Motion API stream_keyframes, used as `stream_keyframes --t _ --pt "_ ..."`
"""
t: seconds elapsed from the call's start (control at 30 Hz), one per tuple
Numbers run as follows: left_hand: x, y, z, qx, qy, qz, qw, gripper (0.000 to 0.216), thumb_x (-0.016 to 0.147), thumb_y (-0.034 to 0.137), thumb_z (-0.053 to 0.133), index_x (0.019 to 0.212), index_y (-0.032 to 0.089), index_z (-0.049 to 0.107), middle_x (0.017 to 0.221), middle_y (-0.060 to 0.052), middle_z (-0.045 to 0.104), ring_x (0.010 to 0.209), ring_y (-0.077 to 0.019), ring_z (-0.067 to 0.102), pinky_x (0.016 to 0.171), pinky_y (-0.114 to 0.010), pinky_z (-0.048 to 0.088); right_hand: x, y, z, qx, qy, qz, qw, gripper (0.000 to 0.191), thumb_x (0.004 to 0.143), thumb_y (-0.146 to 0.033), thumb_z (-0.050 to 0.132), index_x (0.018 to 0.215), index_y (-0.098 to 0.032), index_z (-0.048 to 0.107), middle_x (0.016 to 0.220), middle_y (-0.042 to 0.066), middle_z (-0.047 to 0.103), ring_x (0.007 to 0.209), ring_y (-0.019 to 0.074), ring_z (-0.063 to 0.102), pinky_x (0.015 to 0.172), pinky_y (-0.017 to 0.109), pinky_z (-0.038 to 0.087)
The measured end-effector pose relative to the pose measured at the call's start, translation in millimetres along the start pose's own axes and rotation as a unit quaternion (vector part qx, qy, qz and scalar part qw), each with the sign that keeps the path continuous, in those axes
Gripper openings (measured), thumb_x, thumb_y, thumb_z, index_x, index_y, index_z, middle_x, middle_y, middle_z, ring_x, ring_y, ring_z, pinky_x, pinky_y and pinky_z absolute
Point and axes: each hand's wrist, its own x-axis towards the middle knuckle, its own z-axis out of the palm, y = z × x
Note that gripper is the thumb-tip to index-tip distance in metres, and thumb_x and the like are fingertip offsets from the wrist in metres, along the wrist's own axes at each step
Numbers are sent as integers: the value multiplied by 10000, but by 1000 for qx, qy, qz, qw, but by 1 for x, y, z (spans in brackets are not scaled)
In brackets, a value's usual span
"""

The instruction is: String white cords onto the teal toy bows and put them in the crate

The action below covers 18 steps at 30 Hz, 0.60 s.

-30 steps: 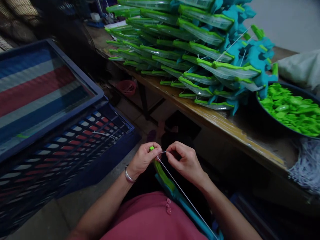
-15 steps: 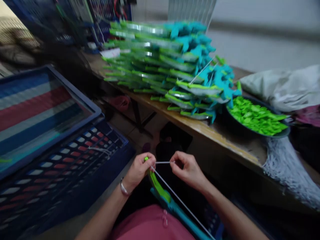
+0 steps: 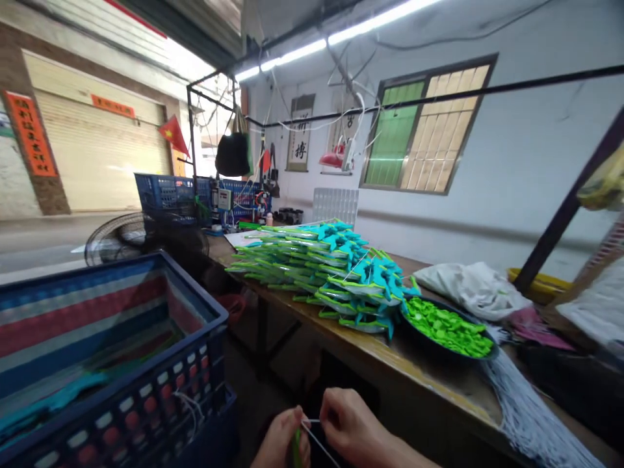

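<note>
At the bottom edge of the head view, the left hand [image 3: 281, 442] is curled shut around a green toy part [image 3: 296, 448], of which only a sliver shows between the fingers. The right hand [image 3: 351, 432] sits just beside it, thumb and forefinger pinched closed on a white string [image 3: 312, 434]. One short run of string spans the small gap between the hands, and another slants down and off the frame.

Both hands are low, in front of the wooden worktop [image 3: 375, 354]. On the worktop lie a pile of green and teal toys [image 3: 316, 273], a dark bowl [image 3: 480, 357] of small green pieces [image 3: 446, 328] just beside the pile, and a bundle of white strings [image 3: 531, 422] hanging over the near edge. A blue crate [image 3: 146, 390] stands to the left.

The view is tilted up toward the room, so the hands are barely in frame. The likely slip, judging from this, is the string end escaping the right pinch, since the grip is on a very thin strand held taut. A hard pull could also twist the part in the left hand. With the eyes off the work, the string might also miss its place on the part; that spot itself is hidden by the fingers.
</note>
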Motion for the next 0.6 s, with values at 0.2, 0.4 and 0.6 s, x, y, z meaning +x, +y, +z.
stream_keyframes --t 0.2,0.4,0.6 --pt "-4 64 5 -91 54 122 987 578 480 648 915 570 231 524 440 57 394 395 -100 397 401 -242 360 17 -43 15 -242 0 -167 956 430 777 -414 734 1062 -97 678 1019 170 706 923 306 651 831 431 527" --pt "15 173 29 -211 64 261 940 438 849 533 725 723 201 467 482 99 373 431 -54 401 488 -163 437 64 -52 -36 -384 114 -308 863 889 768 -630 752 1330 29 551 1458 288 501 1382 434 424 1108 575 406" --pt "82 210 117 -251 3 286 925 389 938 539 604 781 203 489 566 77 463 547 -82 518 677 -239 530 145 15 -105 -322 207 -170 908 170 981 -158 562 1114 -115 658 920 97 702 821 206 674 797 388 573"
